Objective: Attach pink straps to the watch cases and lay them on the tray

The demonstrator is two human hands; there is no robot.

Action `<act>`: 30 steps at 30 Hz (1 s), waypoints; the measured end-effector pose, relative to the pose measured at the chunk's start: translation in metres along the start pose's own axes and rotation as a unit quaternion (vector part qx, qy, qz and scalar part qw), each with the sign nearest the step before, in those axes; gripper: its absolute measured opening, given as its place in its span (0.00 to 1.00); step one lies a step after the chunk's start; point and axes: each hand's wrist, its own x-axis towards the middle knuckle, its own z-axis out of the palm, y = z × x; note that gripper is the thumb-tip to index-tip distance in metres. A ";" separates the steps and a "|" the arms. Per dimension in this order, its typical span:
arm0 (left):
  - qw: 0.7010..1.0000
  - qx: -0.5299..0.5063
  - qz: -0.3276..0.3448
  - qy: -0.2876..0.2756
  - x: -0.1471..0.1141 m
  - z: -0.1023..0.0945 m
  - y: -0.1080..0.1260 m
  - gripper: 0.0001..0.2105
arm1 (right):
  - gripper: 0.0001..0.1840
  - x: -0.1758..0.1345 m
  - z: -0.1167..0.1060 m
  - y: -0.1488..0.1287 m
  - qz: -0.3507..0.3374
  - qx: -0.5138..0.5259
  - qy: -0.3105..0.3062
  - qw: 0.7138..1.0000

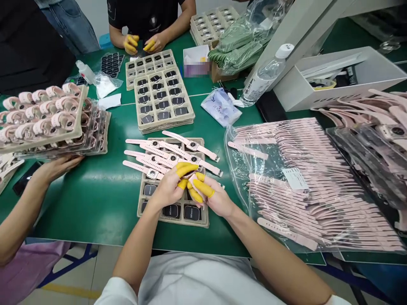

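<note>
My left hand (171, 184) and my right hand (214, 195), with yellow covers on the fingers, are closed close together over a tray. Between their fingertips is a pink watch strap (193, 182); the fingers hide most of it, and a watch case there cannot be made out clearly. Beneath lies the beige compartment tray (205, 223), holding square black-faced watch cases (192, 213). Across the tray's far part rest several watches with pink straps (173, 157), laid backs up and roughly side by side.
Right of me, a clear bag holds many pink straps (295, 178). Beyond are a stacked tray of watch cases (163, 101), a water bottle (265, 76) and a white box (340, 84). Strapped watches in trays (44, 114) stand left, by a co-worker's arm (41, 178). Another person sits opposite.
</note>
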 end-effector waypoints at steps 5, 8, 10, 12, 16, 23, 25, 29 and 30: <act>0.999 0.025 0.021 -0.012 -0.001 -0.004 0.000 0.22 | 0.22 0.000 -0.006 -0.005 0.021 -0.001 0.017 1.000; 0.999 0.030 0.012 -0.014 -0.001 -0.002 0.002 0.21 | 0.24 0.000 -0.005 -0.007 0.020 0.012 0.031 0.999; 0.999 0.040 0.004 -0.007 -0.001 0.001 0.003 0.21 | 0.24 0.000 -0.004 -0.008 0.020 0.020 0.040 0.999; 0.999 0.049 0.003 0.003 -0.001 0.003 0.003 0.21 | 0.24 0.000 -0.003 -0.009 0.019 0.030 0.043 0.998; 0.997 0.074 0.008 0.009 -0.001 0.007 0.003 0.21 | 0.21 0.000 -0.003 -0.011 0.028 0.083 0.047 0.995; 0.995 0.090 0.017 -0.027 -0.001 0.002 0.006 0.20 | 0.25 0.001 -0.005 -0.015 0.066 0.079 0.091 0.990; 0.991 0.134 0.017 -0.023 -0.001 0.001 0.006 0.19 | 0.27 0.001 -0.006 -0.017 0.092 0.078 0.092 0.988; 0.976 0.214 0.017 -0.046 -0.001 0.001 0.006 0.16 | 0.31 -0.001 -0.008 -0.020 0.135 0.059 0.097 0.984; 0.975 0.214 0.015 -0.053 -0.002 0.001 0.006 0.16 | 0.31 -0.001 -0.008 -0.020 0.141 0.051 0.096 0.984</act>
